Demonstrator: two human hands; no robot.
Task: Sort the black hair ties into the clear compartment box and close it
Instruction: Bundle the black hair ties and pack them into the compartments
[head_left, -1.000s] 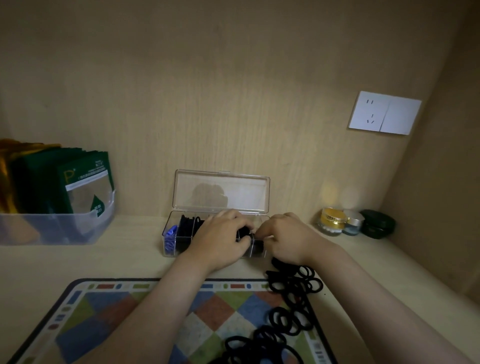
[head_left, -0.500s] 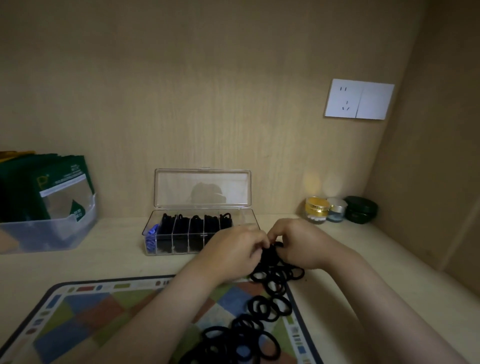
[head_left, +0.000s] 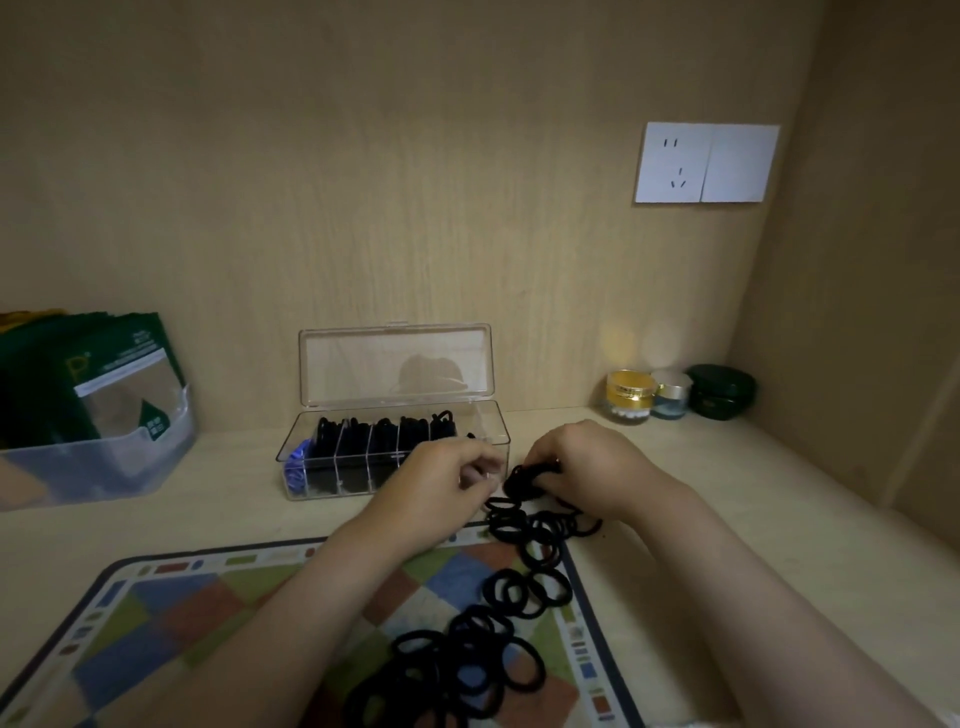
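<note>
Plastic, clear and hard, forms the oblong box (head_left: 492, 423), its hinged lid (head_left: 353, 364) upright against the far wooden wall. Thin dividers split it into compartments, most packed with black ties (head_left: 358, 434) (a blue scrap (head_left: 297, 462) sits in the leftmost). Loose ties (head_left: 519, 592), soft matte loops, trail from the near checkered mat (head_left: 182, 623) onto the pale desk (head_left: 727, 493), just right of the box. Half a second ago the hands met over the trail's far end; now the left hand (head_left: 441, 483) has drawn leftward, in front of the box's right end. Its fingers are curled, but whether they pinch anything I cannot tell. The right hand (head_left: 587, 467) grips a bunch (head_left: 522, 480) of ties there.
</note>
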